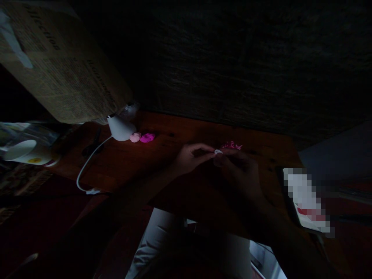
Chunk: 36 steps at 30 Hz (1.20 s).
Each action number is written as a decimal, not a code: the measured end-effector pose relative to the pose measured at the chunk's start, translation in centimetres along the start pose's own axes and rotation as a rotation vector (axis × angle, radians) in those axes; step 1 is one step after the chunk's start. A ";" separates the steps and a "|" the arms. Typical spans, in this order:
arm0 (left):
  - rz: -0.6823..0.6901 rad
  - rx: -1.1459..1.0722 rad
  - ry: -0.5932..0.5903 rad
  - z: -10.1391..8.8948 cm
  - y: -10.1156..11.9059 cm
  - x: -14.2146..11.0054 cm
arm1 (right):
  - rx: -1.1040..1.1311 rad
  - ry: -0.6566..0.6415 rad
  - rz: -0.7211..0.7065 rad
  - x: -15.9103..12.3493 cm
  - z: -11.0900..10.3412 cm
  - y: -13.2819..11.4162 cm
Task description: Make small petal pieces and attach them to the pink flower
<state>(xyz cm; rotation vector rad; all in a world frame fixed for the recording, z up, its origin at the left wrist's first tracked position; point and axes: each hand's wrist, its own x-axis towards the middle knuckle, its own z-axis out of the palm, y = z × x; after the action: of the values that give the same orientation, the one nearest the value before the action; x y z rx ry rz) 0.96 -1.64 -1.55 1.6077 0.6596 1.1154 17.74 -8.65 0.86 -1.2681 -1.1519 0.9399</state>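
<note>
My left hand (pixel 188 157) and my right hand (pixel 242 168) meet above the wooden table, fingertips pinched together. Between them is a small whitish piece (pixel 217 152), perhaps modelling clay; the dim light hides its exact shape. Just beyond my right hand lies a cluster of small bright pink bits (pixel 232 145), partly covered by the fingers. Farther left on the table, a pale pink lump (pixel 135 137) touches a magenta lump (pixel 147 137), both soft and clay-like.
Beside the lumps stands a white cone-shaped lamp base (pixel 122 130) with a white cable (pixel 83 170). A printed brown paper bag (pixel 72 73) leans in at upper left, above a paper cup (pixel 29 152). A phone or tablet (pixel 305 199) lies at the table's right.
</note>
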 end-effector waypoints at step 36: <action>-0.090 -0.066 0.041 0.0 0.1 0.2 | 0.005 0.026 -0.026 0.1 0.0 0.1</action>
<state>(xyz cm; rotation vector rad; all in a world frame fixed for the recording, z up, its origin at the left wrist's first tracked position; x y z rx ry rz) 1.00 -1.49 -1.39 1.4890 0.7080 1.0955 17.76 -8.55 0.82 -1.2552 -1.1431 0.9043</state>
